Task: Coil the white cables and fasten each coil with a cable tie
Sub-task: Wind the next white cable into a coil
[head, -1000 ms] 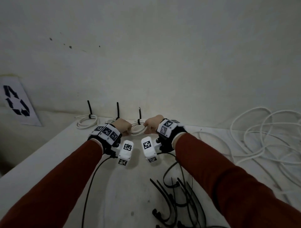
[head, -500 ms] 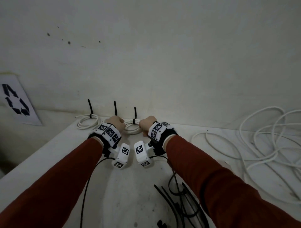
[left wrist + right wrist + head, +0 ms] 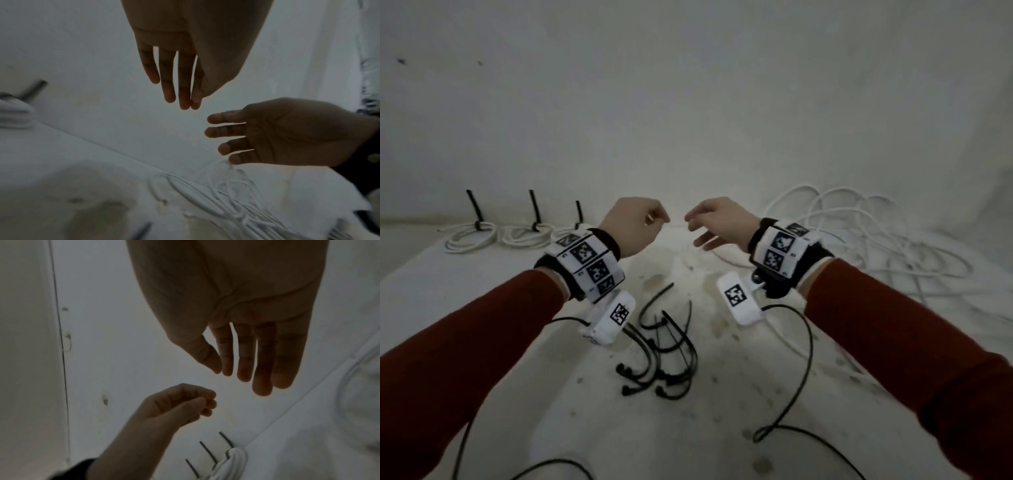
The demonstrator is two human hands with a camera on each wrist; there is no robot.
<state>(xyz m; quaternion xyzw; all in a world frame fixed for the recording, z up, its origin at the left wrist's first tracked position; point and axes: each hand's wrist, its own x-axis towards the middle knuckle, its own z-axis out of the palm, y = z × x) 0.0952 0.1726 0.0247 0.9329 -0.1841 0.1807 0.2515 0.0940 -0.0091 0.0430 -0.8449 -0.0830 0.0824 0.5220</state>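
Note:
Three coiled white cables, the first coil [image 3: 469, 235], the second coil [image 3: 525, 234] and the third coil [image 3: 566, 234], lie in a row at the back left by the wall, each bound with an upright black tie. My left hand [image 3: 640, 222] hovers over the table just right of them, fingers loosely curled and holding nothing; it shows as the left hand [image 3: 183, 402] in the right wrist view. My right hand [image 3: 710, 224] hovers beside it with fingers spread and empty. Loose white cables [image 3: 866, 240] sprawl at the right. Several black cable ties [image 3: 664, 346] lie below my wrists.
The pale wall [image 3: 688, 120] stands close behind the white, stained table [image 3: 619, 421]. Thin black leads [image 3: 804, 346] from my wrist cameras trail over the near table. The table's left edge [image 3: 421, 263] slants towards me.
Both hands have let go of the third tied coil at the wall and moved up and to the right. That coil now lies beside the other two.

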